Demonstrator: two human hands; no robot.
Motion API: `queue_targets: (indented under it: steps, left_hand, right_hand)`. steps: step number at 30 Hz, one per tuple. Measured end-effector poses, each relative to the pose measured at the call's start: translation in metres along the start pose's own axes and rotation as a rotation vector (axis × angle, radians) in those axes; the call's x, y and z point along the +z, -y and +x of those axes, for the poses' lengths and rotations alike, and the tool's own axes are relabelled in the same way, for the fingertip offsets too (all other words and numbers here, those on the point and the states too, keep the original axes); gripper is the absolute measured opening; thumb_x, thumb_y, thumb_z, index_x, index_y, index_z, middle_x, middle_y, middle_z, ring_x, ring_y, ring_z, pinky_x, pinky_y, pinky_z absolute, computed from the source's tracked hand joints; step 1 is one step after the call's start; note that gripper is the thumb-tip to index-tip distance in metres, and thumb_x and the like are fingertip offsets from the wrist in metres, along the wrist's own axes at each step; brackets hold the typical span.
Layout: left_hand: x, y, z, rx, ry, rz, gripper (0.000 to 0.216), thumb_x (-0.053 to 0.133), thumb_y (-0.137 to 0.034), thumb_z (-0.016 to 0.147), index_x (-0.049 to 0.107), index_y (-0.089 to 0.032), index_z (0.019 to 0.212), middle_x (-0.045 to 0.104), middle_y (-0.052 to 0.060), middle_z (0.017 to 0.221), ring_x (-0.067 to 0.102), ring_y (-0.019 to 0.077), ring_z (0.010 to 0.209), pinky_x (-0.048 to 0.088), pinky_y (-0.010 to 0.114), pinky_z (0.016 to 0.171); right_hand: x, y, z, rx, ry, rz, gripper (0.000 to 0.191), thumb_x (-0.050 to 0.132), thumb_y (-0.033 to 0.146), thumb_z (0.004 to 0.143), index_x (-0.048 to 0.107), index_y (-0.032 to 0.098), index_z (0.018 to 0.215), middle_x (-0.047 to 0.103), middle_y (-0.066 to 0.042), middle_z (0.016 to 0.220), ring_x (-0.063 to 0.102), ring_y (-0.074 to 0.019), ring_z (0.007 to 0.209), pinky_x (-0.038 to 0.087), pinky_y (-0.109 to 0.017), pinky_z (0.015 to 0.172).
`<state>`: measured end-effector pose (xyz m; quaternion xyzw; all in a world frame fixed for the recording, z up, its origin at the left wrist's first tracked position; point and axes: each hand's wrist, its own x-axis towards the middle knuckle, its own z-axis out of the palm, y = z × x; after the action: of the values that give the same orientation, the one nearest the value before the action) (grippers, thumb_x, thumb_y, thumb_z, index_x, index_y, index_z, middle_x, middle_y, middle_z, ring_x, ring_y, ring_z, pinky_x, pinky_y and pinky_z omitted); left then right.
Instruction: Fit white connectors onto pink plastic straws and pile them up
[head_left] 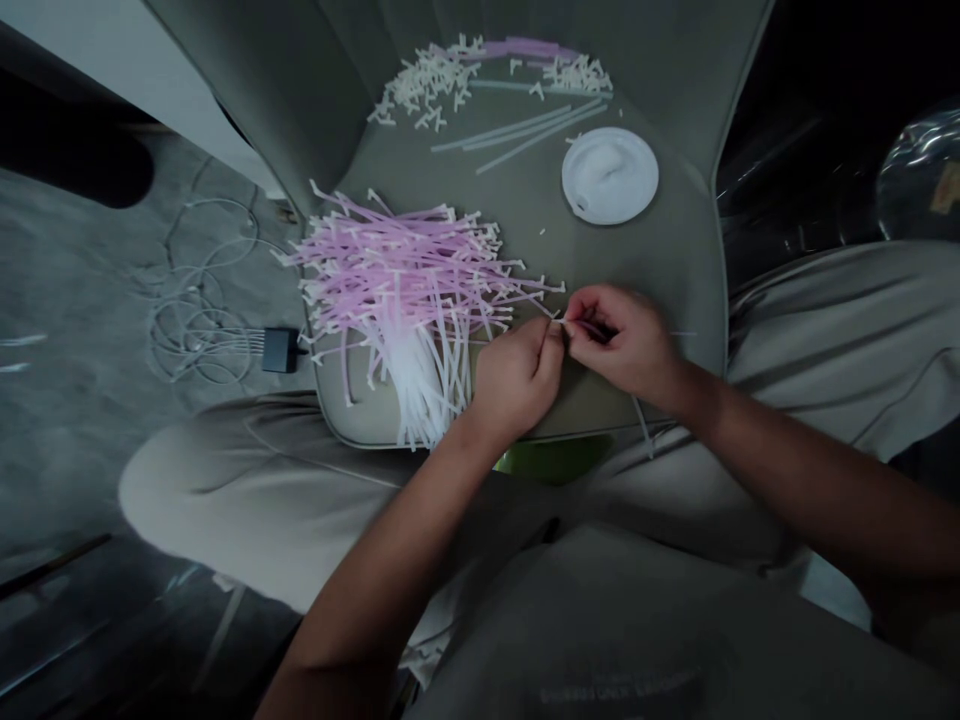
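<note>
Closest of all, the right hand (619,340) – curled into a tight pinch, thumb and fingers on a thin pink plastic strip (592,328). Just beside it, the left hand (517,382), nearly closed, with fingertips pressed around a small white end piece (559,320) at the strip's tip, partly hidden by the fingers. Both hands touching, or almost touching, at that one spot, above a lap in beige trousers (247,480).

Directly left of the hands, a loose fanned bundle of pink and white plastic strips (397,280), most with white T-shaped ends, spread over a grey-green seat cushion (517,190) and drooping over its near edge. Farther along the same cushion, a few pale straight rods (525,135) and a white round lid (610,175) lying flat, well apart from the bundle. At the far end, a scattered heap of small white T-shaped pieces (427,85). Off the cushion to the left, a coiled white cable (199,320) and a black plug block (280,350) on a grey concrete floor (67,440) – and to the far right, crumpled clear plastic (922,170).
</note>
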<state>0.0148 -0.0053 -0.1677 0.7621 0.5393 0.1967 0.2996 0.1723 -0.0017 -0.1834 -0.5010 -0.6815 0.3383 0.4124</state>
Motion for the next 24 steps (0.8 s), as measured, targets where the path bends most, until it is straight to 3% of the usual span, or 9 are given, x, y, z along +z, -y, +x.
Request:
queue_targets:
  steps: [24]
  left_hand:
    - [0.0032, 0.0013, 0.0, 0.008, 0.004, 0.022, 0.036, 0.031, -0.034, 0.098, 0.051, -0.019, 0.071, 0.056, 0.002, 0.064, 0.05, 0.0147, 0.06, 0.027, 0.029, 0.057]
  right_hand:
    - [-0.0009, -0.0016, 0.0002, 0.01, 0.052, 0.01, 0.009, 0.055, 0.012, 0.077, 0.056, 0.02, 0.083, 0.056, 0.004, 0.071, 0.051, -0.0081, 0.063, 0.041, -0.023, 0.061]
